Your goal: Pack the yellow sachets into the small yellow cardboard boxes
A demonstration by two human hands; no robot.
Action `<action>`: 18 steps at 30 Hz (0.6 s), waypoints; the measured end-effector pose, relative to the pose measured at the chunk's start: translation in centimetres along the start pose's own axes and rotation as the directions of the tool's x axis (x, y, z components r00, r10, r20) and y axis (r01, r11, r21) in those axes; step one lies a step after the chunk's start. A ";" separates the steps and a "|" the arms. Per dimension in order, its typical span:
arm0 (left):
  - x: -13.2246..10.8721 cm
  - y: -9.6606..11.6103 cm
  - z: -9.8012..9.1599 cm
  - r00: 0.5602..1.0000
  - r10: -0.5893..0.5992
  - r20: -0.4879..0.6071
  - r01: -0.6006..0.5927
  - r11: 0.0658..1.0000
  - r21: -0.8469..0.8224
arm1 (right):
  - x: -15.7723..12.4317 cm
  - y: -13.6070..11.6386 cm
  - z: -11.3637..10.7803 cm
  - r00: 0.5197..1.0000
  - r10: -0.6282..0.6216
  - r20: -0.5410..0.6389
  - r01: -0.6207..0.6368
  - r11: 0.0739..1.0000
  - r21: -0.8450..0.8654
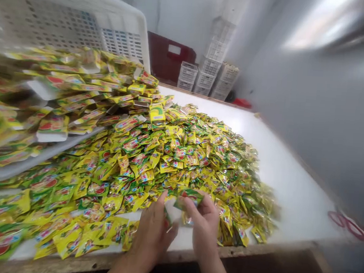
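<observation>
My left hand [153,232] is closed around a small carton [173,212], whose white inner flap faces up; the fingers cover most of it. Close beside it, my right hand [205,224] pinches a green and yellow candy packet [193,195] with red fruit pictures between thumb and fingers. The packet is right by the carton's white flap; blur hides whether they touch. Both hands are over the front edge of the white table [291,191]. Just beyond them spreads a large heap of similar shiny packets [180,153].
A white plastic basket [144,36] tipped on its side at the left spills many small yellow cartons [78,86] onto the heap. Red-handled scissors [348,223] lie at the table's right corner. Stacked white crates [209,67] and a dark red panel [160,55] stand behind the table.
</observation>
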State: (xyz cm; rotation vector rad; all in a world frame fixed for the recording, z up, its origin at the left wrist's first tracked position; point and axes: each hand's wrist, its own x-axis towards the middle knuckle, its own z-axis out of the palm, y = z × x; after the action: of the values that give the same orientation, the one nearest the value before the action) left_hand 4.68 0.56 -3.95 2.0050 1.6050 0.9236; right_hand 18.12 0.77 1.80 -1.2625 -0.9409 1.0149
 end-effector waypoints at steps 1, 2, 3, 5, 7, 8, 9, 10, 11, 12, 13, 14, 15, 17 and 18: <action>0.2 0.1 0.6 0.997 0.067 -0.028 -0.065 0.995 0.071 | -0.1 -0.1 0.4 0.998 -0.060 0.001 0.060 0.993 -0.102; 0.3 0.1 0.9 0.993 0.107 -0.046 -0.101 0.987 0.121 | -0.3 0.1 0.6 0.992 -0.124 -0.001 0.120 0.968 -0.218; 0.4 0.1 1.2 0.991 0.125 -0.056 -0.114 0.981 0.159 | -0.5 0.4 0.7 0.983 -0.182 -0.002 0.171 0.928 -0.332; 0.3 -0.2 1.5 0.990 0.124 -0.069 -0.107 0.971 0.212 | -0.8 1.3 0.4 0.971 -0.240 0.024 0.219 0.837 -0.501; 0.3 -0.3 1.8 0.989 0.121 -0.081 -0.099 0.967 0.234 | -0.8 1.8 -0.2 0.975 -0.215 0.058 0.208 0.791 -0.575; 0.3 -0.2 2.0 0.988 0.122 -0.089 -0.099 0.967 0.234 | -0.8 1.9 -0.6 0.979 -0.197 0.061 0.194 0.784 -0.590; 0.4 -0.1 2.1 0.988 0.123 -0.092 -0.099 0.968 0.230 | -0.7 1.8 -0.9 0.980 -0.191 0.052 0.184 0.783 -0.594; 0.6 0.1 2.3 0.988 0.128 -0.091 -0.105 0.970 0.221 | -0.6 1.6 -1.2 0.978 -0.204 0.037 0.186 0.788 -0.587; 0.8 0.4 2.5 0.986 0.140 -0.088 -0.119 0.970 0.211 | -0.5 1.4 -1.4 0.972 -0.234 0.025 0.205 0.790 -0.578; 1.0 0.7 2.6 0.984 0.157 -0.085 -0.138 0.970 0.200 | -0.3 1.2 -1.6 0.961 -0.275 0.023 0.238 0.784 -0.574; 1.2 0.9 2.7 0.981 0.175 -0.085 -0.156 0.969 0.192 | -0.3 1.1 -1.7 0.947 -0.319 0.033 0.279 0.766 -0.579; 1.3 1.2 2.8 0.979 0.185 -0.089 -0.166 0.968 0.188 | -0.2 1.1 -1.9 0.933 -0.354 0.060 0.319 0.740 -0.592; 1.4 1.3 2.8 0.978 0.185 -0.096 -0.164 0.968 0.188 | -0.3 1.2 -2.0 0.923 -0.372 0.098 0.350 0.709 -0.612; 1.4 1.5 3.2 0.982 0.161 -0.101 -0.140 0.972 0.191 | -0.4 1.4 -2.1 0.922 -0.341 0.180 0.372 0.661 -0.651; 1.3 1.4 3.4 0.984 0.150 -0.099 -0.129 0.973 0.189 | -0.4 1.4 -2.3 0.929 -0.300 0.215 0.364 0.651 -0.666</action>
State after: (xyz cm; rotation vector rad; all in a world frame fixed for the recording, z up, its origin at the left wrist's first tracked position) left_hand 8.26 1.72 -5.07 2.2522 1.6799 0.9888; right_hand 20.04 -0.26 0.22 -1.5772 -1.6612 0.4031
